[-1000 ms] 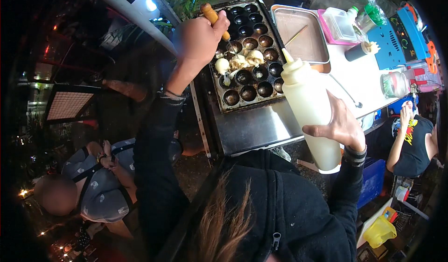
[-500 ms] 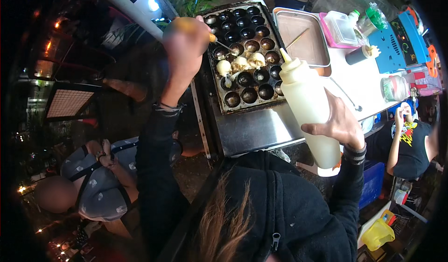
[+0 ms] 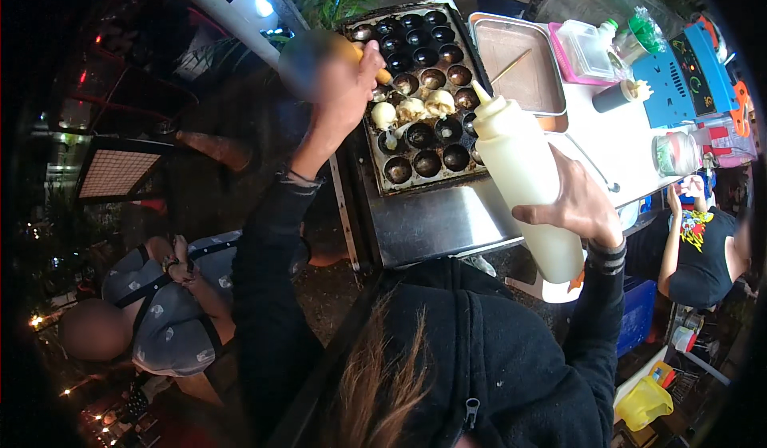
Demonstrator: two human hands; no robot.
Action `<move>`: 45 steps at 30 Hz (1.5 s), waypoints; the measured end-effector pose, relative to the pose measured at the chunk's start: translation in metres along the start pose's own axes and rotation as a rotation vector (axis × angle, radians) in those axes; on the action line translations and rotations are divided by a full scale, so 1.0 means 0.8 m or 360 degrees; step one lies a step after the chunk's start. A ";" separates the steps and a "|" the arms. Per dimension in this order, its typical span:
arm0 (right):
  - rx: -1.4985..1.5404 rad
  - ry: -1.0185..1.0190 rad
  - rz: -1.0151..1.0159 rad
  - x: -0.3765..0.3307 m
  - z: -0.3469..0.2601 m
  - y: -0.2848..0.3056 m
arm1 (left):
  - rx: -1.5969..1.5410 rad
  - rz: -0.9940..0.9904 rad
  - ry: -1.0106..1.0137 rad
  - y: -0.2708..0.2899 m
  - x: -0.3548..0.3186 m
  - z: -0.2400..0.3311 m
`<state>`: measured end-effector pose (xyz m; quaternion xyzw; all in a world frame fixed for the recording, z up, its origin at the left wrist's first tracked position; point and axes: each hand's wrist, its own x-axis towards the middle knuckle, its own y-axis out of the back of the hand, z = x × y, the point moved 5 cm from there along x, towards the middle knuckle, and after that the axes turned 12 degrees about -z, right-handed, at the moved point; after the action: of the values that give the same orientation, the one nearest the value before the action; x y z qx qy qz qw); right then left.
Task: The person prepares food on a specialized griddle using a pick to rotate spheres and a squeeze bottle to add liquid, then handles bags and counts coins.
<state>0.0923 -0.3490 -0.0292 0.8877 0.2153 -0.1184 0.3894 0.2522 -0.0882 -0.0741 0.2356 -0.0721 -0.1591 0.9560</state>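
- The black pan [image 3: 427,162] of round cups lies in front of the person, just left of the metal tray [image 3: 527,89].
- From where I stand, the pale squeeze bottle [image 3: 519,168] leans left, its nozzle at the pan's right edge.
- The right hand [image 3: 577,207] is wrapped around that bottle's side.
- The left hand [image 3: 339,89], partly blurred, is clamped on a wooden handle [image 3: 382,75] above the pan's left side.
- Three pale dough balls [image 3: 439,103] sit in a row among the cups.

Nothing reads clearly: the black shirt [image 3: 701,276] bears what seems yellow lettering [image 3: 693,242], the blue appliance [image 3: 675,85] small marks
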 end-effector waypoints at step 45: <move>-0.0844 0.0010 -0.0402 0.072 -0.027 -0.018 | -0.1230 0.0517 0.0188 -0.013 -0.111 -0.088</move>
<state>0.1368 -0.3075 -0.0460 0.7215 0.3487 -0.1027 0.5892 0.1805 -0.0369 -0.1463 -0.1460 0.0117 -0.0078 0.9892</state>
